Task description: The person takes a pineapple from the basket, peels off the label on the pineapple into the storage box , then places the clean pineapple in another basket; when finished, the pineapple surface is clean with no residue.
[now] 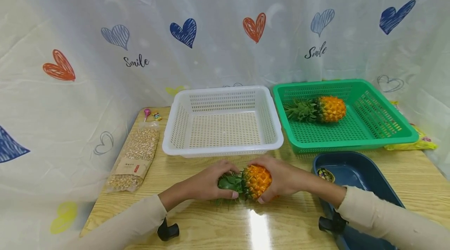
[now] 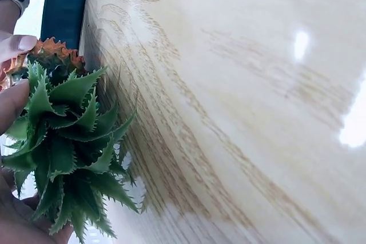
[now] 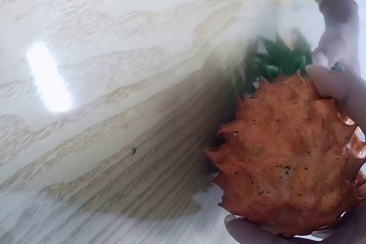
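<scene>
Both hands hold one small pineapple [image 1: 258, 181] low over the wooden table, in front of the baskets. Its orange body points right and its green leaf crown points left. My left hand [image 1: 212, 181] grips the crown [image 2: 63, 147], thumb on the near side. Curled round the body is my right hand [image 1: 281, 177], with the spiny orange skin [image 3: 286, 152] filling much of the right wrist view. A second pineapple [image 1: 331, 109] lies on its side in the green basket [image 1: 355, 143], leaves to the left.
A white basket [image 1: 221, 150] stands behind the hands. Under the right forearm sits a dark blue tray [image 1: 355, 170] with a round label. A bag of grains [image 1: 135, 156], a pink lollipop [image 1: 147, 113] and a small candy [image 1: 157, 116] lie at left. Yellow packaging [image 1: 411, 144] shows beside the green basket.
</scene>
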Demonstrator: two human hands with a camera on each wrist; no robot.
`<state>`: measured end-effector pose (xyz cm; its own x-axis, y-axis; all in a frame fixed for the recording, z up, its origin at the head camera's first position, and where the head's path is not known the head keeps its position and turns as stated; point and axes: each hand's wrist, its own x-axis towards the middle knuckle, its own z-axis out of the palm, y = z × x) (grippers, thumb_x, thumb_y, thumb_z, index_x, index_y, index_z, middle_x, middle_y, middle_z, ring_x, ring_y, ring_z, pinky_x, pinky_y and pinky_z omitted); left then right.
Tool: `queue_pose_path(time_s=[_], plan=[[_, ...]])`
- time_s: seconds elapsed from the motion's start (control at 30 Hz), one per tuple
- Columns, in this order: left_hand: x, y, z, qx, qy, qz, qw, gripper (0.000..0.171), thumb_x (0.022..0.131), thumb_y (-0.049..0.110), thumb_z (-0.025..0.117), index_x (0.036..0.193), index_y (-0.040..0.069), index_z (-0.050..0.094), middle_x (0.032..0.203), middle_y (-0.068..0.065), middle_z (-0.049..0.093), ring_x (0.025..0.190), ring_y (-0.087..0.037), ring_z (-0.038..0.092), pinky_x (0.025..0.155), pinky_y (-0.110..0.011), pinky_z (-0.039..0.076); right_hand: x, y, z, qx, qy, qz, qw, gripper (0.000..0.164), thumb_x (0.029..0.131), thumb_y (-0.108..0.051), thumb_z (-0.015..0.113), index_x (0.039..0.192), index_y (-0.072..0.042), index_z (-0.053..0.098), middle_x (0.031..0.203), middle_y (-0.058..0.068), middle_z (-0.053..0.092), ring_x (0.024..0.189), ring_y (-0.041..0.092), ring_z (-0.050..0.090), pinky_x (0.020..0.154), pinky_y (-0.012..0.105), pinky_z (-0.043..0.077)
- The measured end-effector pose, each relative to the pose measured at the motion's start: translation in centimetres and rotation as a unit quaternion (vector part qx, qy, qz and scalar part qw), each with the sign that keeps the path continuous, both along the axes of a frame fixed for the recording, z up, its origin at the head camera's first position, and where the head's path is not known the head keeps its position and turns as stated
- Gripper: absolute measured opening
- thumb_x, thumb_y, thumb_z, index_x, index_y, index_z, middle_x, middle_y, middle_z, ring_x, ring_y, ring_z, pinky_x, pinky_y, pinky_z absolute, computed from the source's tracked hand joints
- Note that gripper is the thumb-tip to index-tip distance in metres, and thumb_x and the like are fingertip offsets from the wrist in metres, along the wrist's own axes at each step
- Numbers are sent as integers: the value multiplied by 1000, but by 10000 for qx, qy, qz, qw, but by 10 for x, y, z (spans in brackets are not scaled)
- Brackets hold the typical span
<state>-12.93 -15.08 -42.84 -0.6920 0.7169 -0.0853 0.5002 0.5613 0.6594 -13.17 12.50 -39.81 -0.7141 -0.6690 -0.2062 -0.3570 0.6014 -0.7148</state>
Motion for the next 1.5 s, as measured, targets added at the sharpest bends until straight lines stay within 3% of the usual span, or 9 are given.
queue_pose_path(time_s=[0.33, 0.67, 0.93, 1.2, 1.5], plan=[[2, -3, 6, -30, -250, 10, 9997, 59, 90, 56, 70, 138, 27, 52, 135, 3, 51, 122, -17, 55, 99, -38, 50, 3, 2, -4, -124, 268, 36, 9996, 92, 67, -34, 92, 144, -8, 50, 130, 8, 54, 99, 18, 56, 76, 33, 53], [6, -11, 22, 187, -333, -208, 9991, 64, 91, 53, 69, 143, 22, 49, 139, 3, 48, 119, -17, 57, 94, -32, 52, 6, 12, 4, -35, -79, 28, 10000, 96, 66, -35, 92, 148, -12, 46, 124, 8, 53, 95, 19, 56, 72, 33, 53], [8, -17, 41, 325, -414, -111, 9986, 59, 93, 51, 68, 145, 30, 46, 140, 1, 50, 128, -23, 54, 100, -46, 49, 13, 21, 14, -40, -83, 91, 9999, 93, 65, -33, 92, 146, -17, 47, 120, 7, 54, 94, 19, 58, 69, 29, 54], [10, -24, 63, 589, 61, 26, 9982, 57, 94, 44, 70, 143, 27, 47, 140, 8, 51, 124, -18, 56, 99, -41, 50, 18, 31, 27, -141, 147, 443, 9988, 85, 69, -37, 90, 143, -26, 49, 126, 1, 54, 98, 17, 57, 71, 28, 53], [2, -34, 79, 598, 856, 382, 9938, 52, 96, 37, 70, 141, 18, 51, 138, 0, 57, 122, -22, 59, 101, -46, 49, 17, 52, 44, -506, 123, 656, 9965, 82, 75, -32, 88, 145, -36, 45, 130, -3, 53, 97, 16, 58, 70, 30, 56]])
